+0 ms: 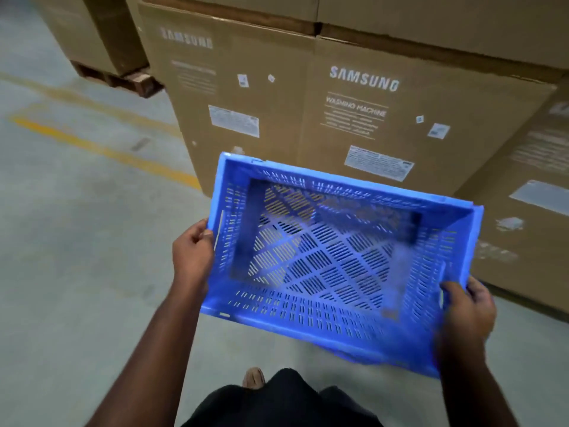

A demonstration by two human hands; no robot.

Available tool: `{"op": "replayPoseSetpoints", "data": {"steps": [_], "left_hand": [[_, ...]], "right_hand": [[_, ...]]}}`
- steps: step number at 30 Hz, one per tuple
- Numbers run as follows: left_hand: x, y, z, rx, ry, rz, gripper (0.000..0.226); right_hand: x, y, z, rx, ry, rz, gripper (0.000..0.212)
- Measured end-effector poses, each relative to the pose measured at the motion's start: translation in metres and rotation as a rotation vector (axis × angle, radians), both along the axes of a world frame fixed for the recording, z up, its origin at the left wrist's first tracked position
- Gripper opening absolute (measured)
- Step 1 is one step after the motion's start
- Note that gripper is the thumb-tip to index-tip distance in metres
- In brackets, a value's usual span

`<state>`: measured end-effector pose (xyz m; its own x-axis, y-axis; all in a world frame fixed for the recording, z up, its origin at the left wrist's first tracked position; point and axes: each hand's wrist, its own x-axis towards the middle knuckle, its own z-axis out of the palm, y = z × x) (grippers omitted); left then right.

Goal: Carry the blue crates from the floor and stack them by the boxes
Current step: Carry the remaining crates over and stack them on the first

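Observation:
I carry an empty blue slotted plastic crate in front of me, above the floor, with its open side up. My left hand grips the rim of its left short wall. My right hand grips the rim of its right short wall, thumb inside. The crate's far long wall is close to the big brown cardboard washing-machine boxes. Another blue edge shows just under the crate's near right corner, blurred.
Cardboard boxes stand in a row ahead and to the right, stacked two high. More boxes sit on a wooden pallet at the back left. Grey concrete floor with yellow painted lines lies to the left. My foot shows below.

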<state>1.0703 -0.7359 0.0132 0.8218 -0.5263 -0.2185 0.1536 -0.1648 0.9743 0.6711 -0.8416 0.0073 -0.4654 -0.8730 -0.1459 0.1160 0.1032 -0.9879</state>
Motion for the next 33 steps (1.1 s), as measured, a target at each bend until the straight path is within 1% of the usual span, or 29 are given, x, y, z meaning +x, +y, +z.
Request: {"op": "replayPoseSetpoints", "data": {"steps": [3, 5, 8, 13, 16, 19, 21, 23, 24, 26, 27, 28, 30, 31, 32, 33], "left_hand": [[-0.006, -0.05, 0.001, -0.026, -0.015, -0.119, 0.029], [-0.012, -0.081, -0.002, -0.044, -0.032, -0.182, 0.026], [-0.027, -0.125, -0.006, -0.052, -0.045, -0.235, 0.028], [-0.063, -0.2, -0.011, -0.11, -0.024, -0.431, 0.035], [-0.08, -0.242, -0.029, -0.063, -0.044, -0.526, 0.044], [-0.084, -0.279, -0.061, -0.01, -0.114, -0.578, 0.047], [-0.075, -0.298, -0.096, 0.048, -0.245, -0.632, 0.047], [-0.064, -0.312, -0.127, 0.122, -0.339, -0.628, 0.053], [-0.063, -0.317, -0.132, 0.149, -0.366, -0.612, 0.054], [-0.068, -0.326, -0.125, 0.183, -0.395, -0.601, 0.05], [-0.071, -0.332, -0.118, 0.19, -0.409, -0.614, 0.048], [-0.073, -0.338, -0.11, 0.199, -0.427, -0.63, 0.047], [-0.074, -0.352, -0.102, 0.214, -0.489, -0.672, 0.048], [-0.074, -0.36, -0.1, 0.218, -0.515, -0.676, 0.045], [-0.075, -0.366, -0.096, 0.232, -0.535, -0.665, 0.042], [-0.074, -0.372, -0.098, 0.243, -0.568, -0.646, 0.04]], "right_hand": [[-0.012, -0.019, 0.017, -0.047, 0.027, -0.073, 0.036], [-0.023, -0.032, 0.023, -0.066, 0.063, -0.098, 0.038], [-0.051, -0.056, 0.024, -0.095, 0.085, -0.155, 0.046], [-0.102, -0.115, 0.005, -0.112, 0.092, -0.219, 0.048], [-0.12, -0.158, -0.015, -0.057, 0.111, -0.254, 0.047], [-0.134, -0.197, -0.043, 0.016, 0.176, -0.205, 0.047], [-0.14, -0.219, -0.058, 0.064, 0.216, -0.129, 0.045], [-0.144, -0.24, -0.065, 0.098, 0.247, -0.008, 0.053], [-0.145, -0.248, -0.065, 0.126, 0.264, 0.062, 0.062], [-0.151, -0.262, -0.064, 0.181, 0.378, 0.183, 0.082], [-0.153, -0.266, -0.065, 0.19, 0.486, 0.244, 0.085], [-0.153, -0.267, -0.064, 0.18, 0.65, 0.293, 0.086], [-0.151, -0.259, -0.065, 0.065, 1.036, 0.366, 0.079], [-0.149, -0.25, -0.067, -0.037, 1.139, 0.413, 0.072], [-0.145, -0.239, -0.068, -0.107, 1.155, 0.487, 0.064], [-0.142, -0.228, -0.07, -0.128, 1.13, 0.585, 0.058]]}}
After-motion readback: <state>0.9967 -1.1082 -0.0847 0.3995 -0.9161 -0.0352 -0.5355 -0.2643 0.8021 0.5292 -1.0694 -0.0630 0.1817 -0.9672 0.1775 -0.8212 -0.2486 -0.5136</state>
